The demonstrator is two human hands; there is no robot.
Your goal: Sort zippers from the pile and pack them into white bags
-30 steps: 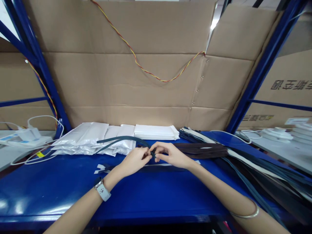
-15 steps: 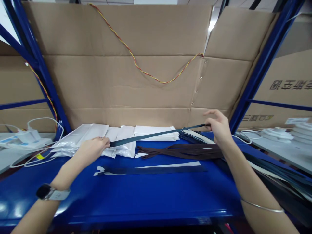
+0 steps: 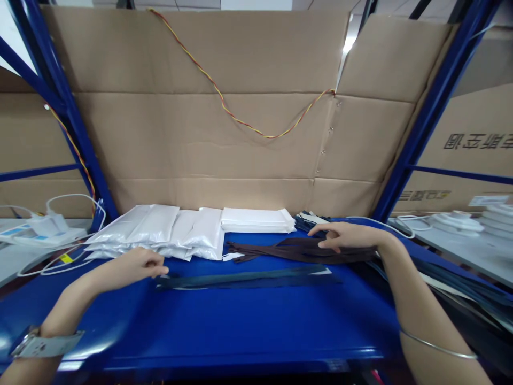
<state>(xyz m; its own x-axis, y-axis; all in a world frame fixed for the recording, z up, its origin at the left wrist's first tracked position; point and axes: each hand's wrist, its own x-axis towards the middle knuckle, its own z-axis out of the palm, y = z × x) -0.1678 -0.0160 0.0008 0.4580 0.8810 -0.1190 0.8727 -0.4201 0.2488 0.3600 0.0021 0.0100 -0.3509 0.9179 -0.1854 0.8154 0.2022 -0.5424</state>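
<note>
A dark teal zipper [image 3: 248, 276] lies flat along the small stack of zippers on the blue table [image 3: 240, 326], over a navy one and a white one. My left hand [image 3: 146, 263] is at the left end of this stack, its fingers curled together; what they pinch, if anything, is too small to make out. Over the brown zippers [image 3: 280, 249], above the right end of the stack, hovers my right hand [image 3: 334, 234], fingers apart and holding nothing.
White plastic packets [image 3: 156, 227] and a flat white pack [image 3: 256, 220] lie along the cardboard wall [image 3: 208, 133]. More dark and white zippers [image 3: 460, 289] spread at the right under my forearm. A power strip [image 3: 44, 232] with white cables sits at the left.
The teal zipper, stretched in the air between both hands before, now lies on the stack. My left hand moved down and left; my right hand came down and released its end.
</note>
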